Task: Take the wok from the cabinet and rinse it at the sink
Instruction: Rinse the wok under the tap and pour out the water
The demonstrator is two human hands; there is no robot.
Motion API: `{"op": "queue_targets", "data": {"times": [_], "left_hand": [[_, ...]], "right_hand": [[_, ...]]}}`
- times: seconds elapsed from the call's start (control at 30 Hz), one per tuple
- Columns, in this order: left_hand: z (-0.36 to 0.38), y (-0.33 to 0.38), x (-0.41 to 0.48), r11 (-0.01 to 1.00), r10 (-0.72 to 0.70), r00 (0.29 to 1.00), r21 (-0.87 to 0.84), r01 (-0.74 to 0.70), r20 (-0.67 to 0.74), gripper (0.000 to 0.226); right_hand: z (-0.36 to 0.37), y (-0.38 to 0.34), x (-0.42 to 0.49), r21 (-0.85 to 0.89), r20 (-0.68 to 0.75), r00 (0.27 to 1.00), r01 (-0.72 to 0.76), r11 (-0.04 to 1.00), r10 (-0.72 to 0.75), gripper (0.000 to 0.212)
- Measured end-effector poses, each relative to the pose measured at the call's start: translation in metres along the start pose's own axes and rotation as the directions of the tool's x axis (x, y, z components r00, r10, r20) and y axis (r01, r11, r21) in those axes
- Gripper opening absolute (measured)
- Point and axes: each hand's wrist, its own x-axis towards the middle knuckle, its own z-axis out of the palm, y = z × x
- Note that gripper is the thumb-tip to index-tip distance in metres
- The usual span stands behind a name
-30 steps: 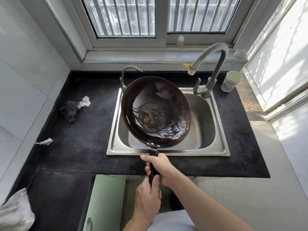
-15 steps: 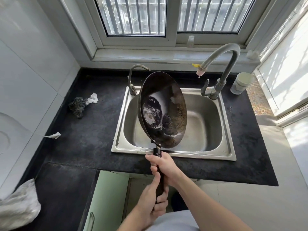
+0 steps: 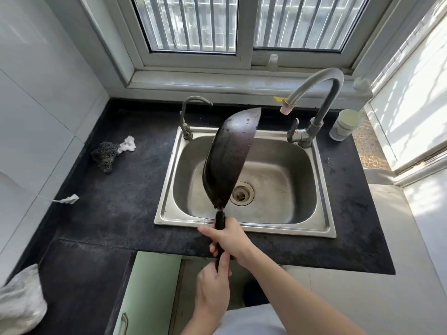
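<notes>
The dark wok (image 3: 229, 160) hangs over the steel sink (image 3: 324, 189), turned on edge so that only its blackened outer side shows and its inside faces right. Both hands hold its black handle (image 3: 219, 220). My right hand (image 3: 229, 238) grips the handle near the sink's front rim. My left hand (image 3: 212, 286) grips the handle's end below it, above the open cabinet. The tall curved tap (image 3: 314, 93) stands at the sink's back right, with no water running. The drain (image 3: 242, 193) is uncovered.
A second small tap (image 3: 191, 112) rises at the sink's back left. A steel scourer with a white rag (image 3: 108, 153) lies on the black counter (image 3: 116, 189) to the left. A white cup (image 3: 346, 124) stands at the right. A green cabinet door (image 3: 150, 291) hangs open below.
The wok has rolled from facing up to standing on edge, its inside now turned away to the right. Both hands stay on the handle.
</notes>
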Motion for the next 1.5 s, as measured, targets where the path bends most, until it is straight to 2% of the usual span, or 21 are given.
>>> {"op": "queue_targets", "data": {"times": [0.07, 0.13, 0.3, 0.43, 0.6, 0.77, 0.9, 1.07, 1.3, 1.5], "left_hand": [[0.0, 0.002, 0.0, 1.0, 0.006, 1.0, -0.027, -0.007, -0.008, 0.052], [0.002, 0.002, 0.001, 0.989, -0.015, 0.999, -0.144, 0.019, 0.029, 0.052], [0.004, -0.001, 0.001, 0.957, -0.036, 0.993, -0.283, 0.067, 0.113, 0.025], [-0.001, -0.004, -0.008, 0.98, 0.009, 0.996, -0.2, 0.01, 0.093, 0.033], [0.001, 0.0, -0.009, 0.979, 0.032, 0.995, -0.204, -0.011, 0.098, 0.033], [0.017, 0.009, -0.009, 0.976, 0.059, 0.998, -0.213, -0.05, 0.038, 0.051], [0.037, 0.017, -0.019, 0.983, 0.107, 0.991, -0.145, -0.117, -0.077, 0.036], [0.06, 0.022, -0.025, 0.993, 0.071, 0.99, -0.084, -0.081, -0.121, 0.02], [0.084, 0.025, -0.034, 0.999, -0.002, 0.981, -0.051, -0.008, -0.192, 0.016], [0.094, 0.022, -0.033, 0.998, -0.021, 0.978, -0.057, 0.009, -0.208, 0.021]], "right_hand": [[-0.002, 0.001, 0.001, 0.003, 0.004, 1.0, 0.024, 1.0, -0.024, 0.033], [-0.003, 0.003, 0.001, 0.001, 0.013, 0.999, 0.035, 0.999, -0.035, 0.033], [-0.004, 0.01, -0.001, 0.038, 0.054, 0.997, 0.055, 0.998, -0.057, 0.036], [0.001, 0.017, -0.008, 0.051, 0.057, 0.997, 0.047, 0.998, -0.05, 0.034], [-0.005, 0.015, -0.008, 0.001, 0.053, 0.998, 0.033, 0.999, -0.033, 0.035], [-0.019, 0.013, -0.002, 0.017, 0.084, 0.996, 0.03, 0.999, -0.031, 0.035], [-0.035, 0.011, -0.008, 0.083, 0.156, 0.987, 0.028, 0.996, -0.04, 0.032], [-0.05, 0.018, -0.008, 0.107, 0.183, 0.983, 0.002, 0.994, -0.022, 0.035], [-0.069, 0.03, -0.01, 0.097, 0.255, 0.967, -0.002, 0.995, -0.023, 0.039], [-0.078, 0.03, -0.011, 0.112, 0.288, 0.958, -0.026, 0.993, -0.008, 0.038]]}}
